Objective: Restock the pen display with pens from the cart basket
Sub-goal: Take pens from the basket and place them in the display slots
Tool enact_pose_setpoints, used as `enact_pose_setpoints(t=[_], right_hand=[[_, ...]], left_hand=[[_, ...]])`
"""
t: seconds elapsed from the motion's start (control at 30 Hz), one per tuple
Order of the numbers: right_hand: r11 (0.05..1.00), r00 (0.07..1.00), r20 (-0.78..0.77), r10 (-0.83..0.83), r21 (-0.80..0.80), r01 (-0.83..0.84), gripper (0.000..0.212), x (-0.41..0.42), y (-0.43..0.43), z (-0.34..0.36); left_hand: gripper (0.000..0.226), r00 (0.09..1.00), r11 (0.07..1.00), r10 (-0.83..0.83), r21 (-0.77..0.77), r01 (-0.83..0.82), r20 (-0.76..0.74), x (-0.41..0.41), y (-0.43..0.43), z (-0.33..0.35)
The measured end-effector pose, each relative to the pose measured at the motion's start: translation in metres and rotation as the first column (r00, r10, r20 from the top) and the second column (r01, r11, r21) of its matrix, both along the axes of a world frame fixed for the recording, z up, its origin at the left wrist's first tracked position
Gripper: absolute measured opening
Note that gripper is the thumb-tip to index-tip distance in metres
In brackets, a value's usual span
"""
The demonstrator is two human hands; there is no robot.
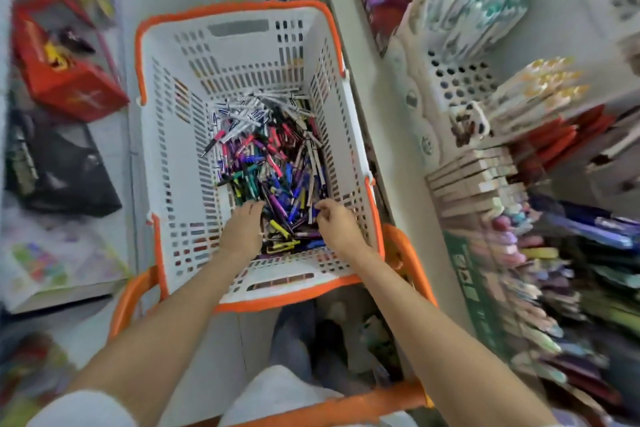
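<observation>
A white slotted basket with an orange rim [166,156] sits on an orange cart in front of me. A heap of loose pens [266,156] in several colours covers its floor. My left hand [242,232] reaches into the near end of the heap, fingers extended down onto the pens. My right hand [337,225] is at the heap's near right side and pinches a blue-and-white pen [312,215] between thumb and fingers. The pen display [526,246] runs along the shelf on the right, with rows of pens in tiered holders.
White perforated pen racks [457,80] stand at the upper right. A red box [65,80] and a black bag [65,170] lie on shelving to the left. The orange cart frame [408,263] wraps around the basket's near end.
</observation>
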State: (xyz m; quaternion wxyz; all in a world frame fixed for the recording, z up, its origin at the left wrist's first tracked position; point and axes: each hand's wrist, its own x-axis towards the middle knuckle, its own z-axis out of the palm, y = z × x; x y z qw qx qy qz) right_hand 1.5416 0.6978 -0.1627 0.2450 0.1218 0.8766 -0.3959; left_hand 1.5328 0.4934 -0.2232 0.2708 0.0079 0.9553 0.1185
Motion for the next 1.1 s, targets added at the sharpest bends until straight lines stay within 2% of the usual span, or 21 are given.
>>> enact_pose_setpoints(t=[0.03, 0.1, 0.17, 0.3, 0.57, 0.77, 0.93, 1.0, 1.1], right_hand=[[1.000, 1.000, -0.001, -0.020, -0.010, 0.020, 0.032, 0.000, 0.000, -0.001], [0.998, 0.998, -0.004, -0.055, -0.027, 0.054, 0.033, 0.001, 0.001, -0.001], [0.997, 0.998, -0.003, -0.070, -0.033, 0.070, 0.032, 0.001, 0.002, -0.003], [0.998, 0.998, 0.013, -0.062, -0.026, 0.062, 0.031, 0.001, 0.001, -0.006], [0.998, 0.999, -0.012, -0.052, -0.023, 0.052, 0.031, 0.002, 0.001, -0.008], [0.996, 0.997, -0.026, -0.069, -0.050, 0.068, 0.033, 0.002, 0.002, -0.011], [0.997, 0.996, -0.054, -0.070, -0.049, 0.068, 0.031, 0.002, 0.002, -0.014], [0.996, 0.996, -0.052, -0.069, -0.055, 0.066, 0.031, 0.002, 0.002, -0.015], [0.996, 0.998, -0.034, -0.061, -0.063, 0.059, 0.032, 0.002, 0.002, -0.016]], left_hand=[[0.075, 0.992, 0.991, -0.128, -0.042, 0.127, -0.014, -0.001, 0.000, -0.005], [0.068, 0.963, 0.958, -0.270, -0.099, 0.268, -0.008, -0.003, 0.001, -0.010], [0.063, 0.942, 0.928, -0.336, -0.178, 0.328, -0.016, -0.008, 0.003, -0.016], [0.067, 0.902, 0.866, -0.426, -0.316, 0.387, -0.064, -0.013, 0.006, -0.028], [0.055, 0.871, 0.826, -0.482, -0.380, 0.416, -0.095, -0.013, 0.019, -0.013], [0.031, 0.881, 0.836, -0.458, -0.392, 0.383, -0.115, -0.008, 0.017, -0.004], [0.065, 0.872, 0.825, -0.489, -0.314, 0.470, 0.020, 0.002, 0.005, -0.004], [0.059, 0.856, 0.783, -0.504, -0.359, 0.508, 0.112, 0.004, 0.000, -0.001], [0.036, 0.835, 0.696, -0.508, -0.469, 0.543, 0.213, 0.010, -0.007, 0.002]])
